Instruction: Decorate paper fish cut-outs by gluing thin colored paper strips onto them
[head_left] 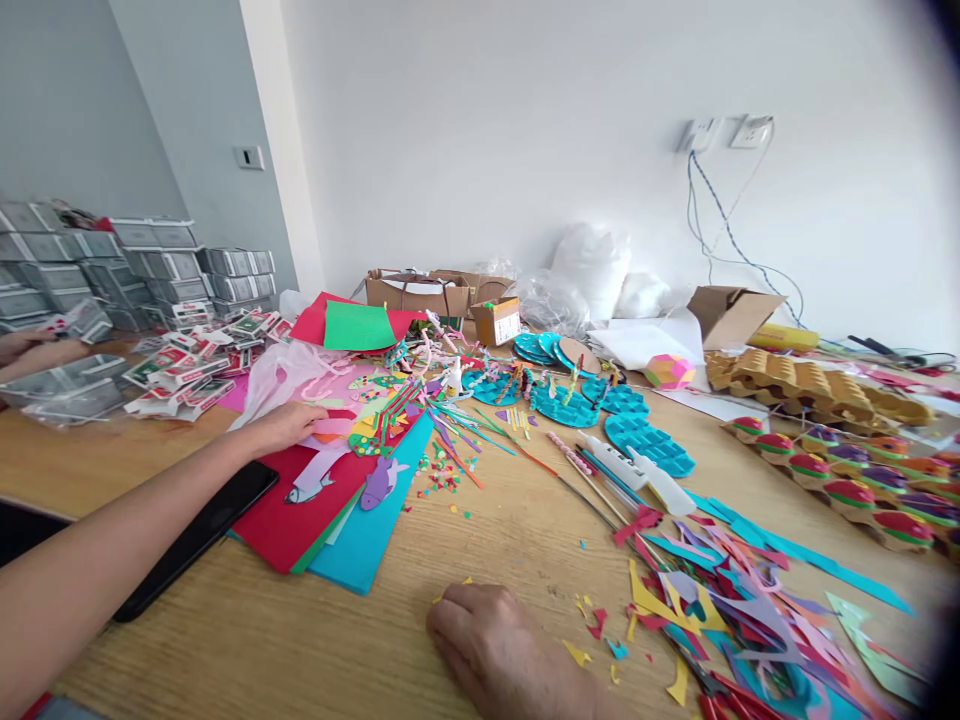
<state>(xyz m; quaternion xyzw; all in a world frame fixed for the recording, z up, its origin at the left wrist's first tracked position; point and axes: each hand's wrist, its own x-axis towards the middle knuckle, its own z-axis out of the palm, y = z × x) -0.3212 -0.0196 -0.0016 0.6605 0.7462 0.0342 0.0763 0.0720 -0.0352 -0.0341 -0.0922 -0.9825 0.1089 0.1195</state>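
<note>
My left hand (289,425) reaches over the stack of coloured paper sheets (289,510), red on top with green and blue edges beneath. Its fingertips are pressed together at a piece of coloured paper (337,428) among the cutouts. Close by lie a lavender paper strip (324,468), a grey-blue fish cutout (309,489) and a purple fish cutout (381,483). My right hand (491,640) rests on the table near the front, its fingers curled in, so what may be inside is hidden. Small yellow and red paper scraps (598,622) lie to its right.
A black phone (202,535) lies under my left forearm. Red-handled scissors (724,695) and paper offcuts (720,600) are at front right. Glue bottles (615,462), blue egg-tray pieces (649,445) and painted egg cartons (855,475) stand beyond. Another person's hands (37,350) work among boxes, far left.
</note>
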